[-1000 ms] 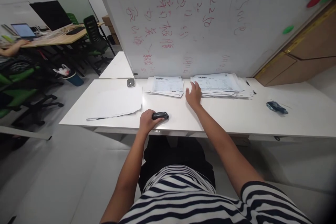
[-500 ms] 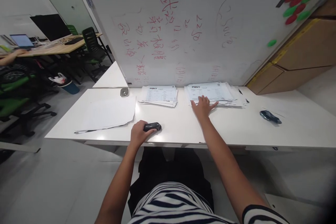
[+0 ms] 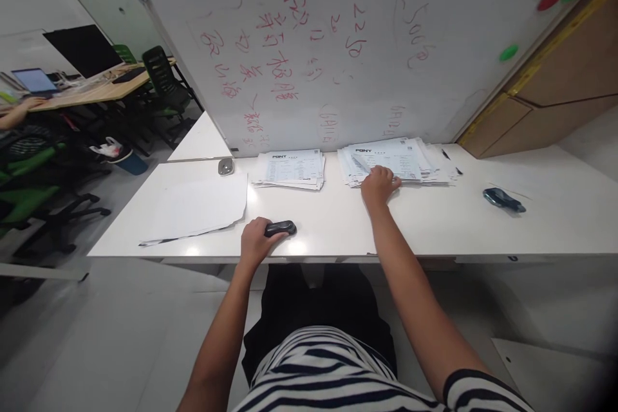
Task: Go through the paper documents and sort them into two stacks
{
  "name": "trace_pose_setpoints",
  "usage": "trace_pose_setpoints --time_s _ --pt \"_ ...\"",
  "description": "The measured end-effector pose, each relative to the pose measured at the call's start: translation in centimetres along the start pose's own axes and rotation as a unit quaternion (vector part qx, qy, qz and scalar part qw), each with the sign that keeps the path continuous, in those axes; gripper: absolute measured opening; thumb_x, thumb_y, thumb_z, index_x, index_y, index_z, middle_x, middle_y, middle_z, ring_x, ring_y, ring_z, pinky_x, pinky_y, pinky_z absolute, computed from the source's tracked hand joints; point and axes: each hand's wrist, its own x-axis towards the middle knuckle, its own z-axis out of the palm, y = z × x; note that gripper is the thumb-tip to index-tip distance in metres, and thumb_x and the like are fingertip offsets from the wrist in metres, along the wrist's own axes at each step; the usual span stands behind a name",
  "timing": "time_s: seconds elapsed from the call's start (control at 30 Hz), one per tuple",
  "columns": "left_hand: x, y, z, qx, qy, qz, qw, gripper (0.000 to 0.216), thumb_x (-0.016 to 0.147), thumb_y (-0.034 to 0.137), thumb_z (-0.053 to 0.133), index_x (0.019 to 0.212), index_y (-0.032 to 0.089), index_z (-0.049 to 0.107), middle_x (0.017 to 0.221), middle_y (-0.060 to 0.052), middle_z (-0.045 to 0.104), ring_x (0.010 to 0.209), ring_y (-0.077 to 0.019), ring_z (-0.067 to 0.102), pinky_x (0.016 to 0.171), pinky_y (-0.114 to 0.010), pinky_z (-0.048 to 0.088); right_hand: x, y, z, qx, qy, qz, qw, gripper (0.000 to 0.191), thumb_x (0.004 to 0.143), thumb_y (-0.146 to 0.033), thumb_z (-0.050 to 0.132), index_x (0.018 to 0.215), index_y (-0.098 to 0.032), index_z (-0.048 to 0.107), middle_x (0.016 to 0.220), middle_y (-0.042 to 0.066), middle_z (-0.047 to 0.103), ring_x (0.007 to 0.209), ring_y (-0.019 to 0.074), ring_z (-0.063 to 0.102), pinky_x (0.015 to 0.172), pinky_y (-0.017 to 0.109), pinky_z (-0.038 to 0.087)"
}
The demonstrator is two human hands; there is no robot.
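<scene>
On the white desk (image 3: 333,232), my left hand (image 3: 255,239) is wrapped round the rear of a black stapler (image 3: 280,228). My right hand (image 3: 379,185) is at the front edge of the right-hand stack of printed forms (image 3: 408,159). Its fingers are curled in on the top sheet (image 3: 361,163), which buckles up beside the knuckles; the fingertips are mostly hidden. A smaller stack of printed forms (image 3: 294,167) lies left of it, behind the stapler. Large blank sheets (image 3: 197,206) rest on the left, under no hand.
A whiteboard (image 3: 290,77) with red writing stands along the desk's back edge. Cardboard boxes (image 3: 555,77) are at the right. A dark glossy hand-sized object (image 3: 503,199) lies right of the forms, and a small metallic object (image 3: 225,167) at the back left. Another person's arm (image 3: 17,117) shows far left.
My right hand's fingers have gone from spread on the forms to curled in, and the top sheet now buckles. The left hand keeps its hold on the stapler. The view has tilted slightly down.
</scene>
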Motion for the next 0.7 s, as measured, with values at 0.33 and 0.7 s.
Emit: trace_pose_setpoints --time_s 0.33,0.7 --pt "0.0 0.1 0.1 -0.005 0.007 0.001 1.0 0.043 0.072 0.062 0.063 0.084 0.021 0.054 0.078 -0.003 0.06 0.077 -0.0211 0.058 0.063 -0.031 0.039 0.1 1.5 -0.6 0.059 -0.057 0.011 0.997 0.037 0.09 -0.018 0.028 0.117 -0.015 0.053 0.12 0.014 0.062 0.131 0.0249 0.039 0.105 0.067 -0.001" --pt "-0.1 0.0 0.1 -0.008 0.011 -0.004 1.0 0.043 0.072 0.062 0.063 0.085 0.022 0.055 0.078 -0.003 0.061 0.075 -0.0212 0.058 0.061 -0.031 0.039 -0.2 1.1 -1.0 0.01 -0.077 -0.046 0.996 0.042 0.087 -0.046 0.05 0.12 -0.022 0.056 0.137 0.015 0.047 0.131 0.0317 0.029 0.1 0.074 -0.004"
